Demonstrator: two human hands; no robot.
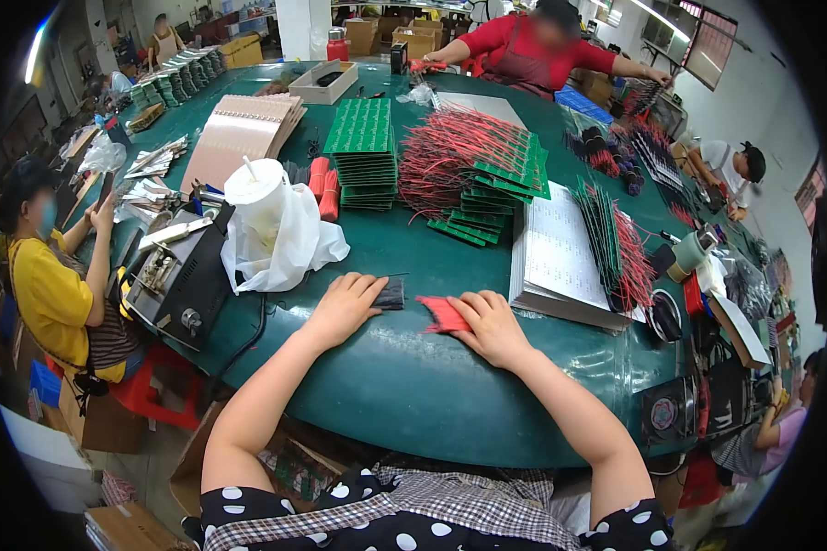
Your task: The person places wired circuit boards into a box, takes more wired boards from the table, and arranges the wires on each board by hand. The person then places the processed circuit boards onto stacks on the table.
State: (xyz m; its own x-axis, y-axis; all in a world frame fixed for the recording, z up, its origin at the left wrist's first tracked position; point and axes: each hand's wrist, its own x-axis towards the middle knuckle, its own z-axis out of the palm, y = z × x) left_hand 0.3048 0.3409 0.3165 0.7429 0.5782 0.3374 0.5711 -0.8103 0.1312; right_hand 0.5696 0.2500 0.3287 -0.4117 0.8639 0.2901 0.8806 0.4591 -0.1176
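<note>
My left hand (345, 309) is closed over one end of a short bundle of black wires (391, 294) lying on the green table (404, 386). A little to the right, my right hand (493, 329) grips a short bundle of red wires (444, 314), its loose ends pointing left. A small gap separates the two bundles. Beyond my hands stand a stack of green circuit boards (358, 138) and a pile of boards with red wires attached (459, 156). Fingertips of both hands are partly hidden.
Left of my hands, a lidded cup in a white plastic bag (276, 230) stands beside a black machine (179, 285). At right, a thick paper stack (556, 248) bears wired boards (606, 239). Co-workers sit around the table; one wears a red top (533, 55).
</note>
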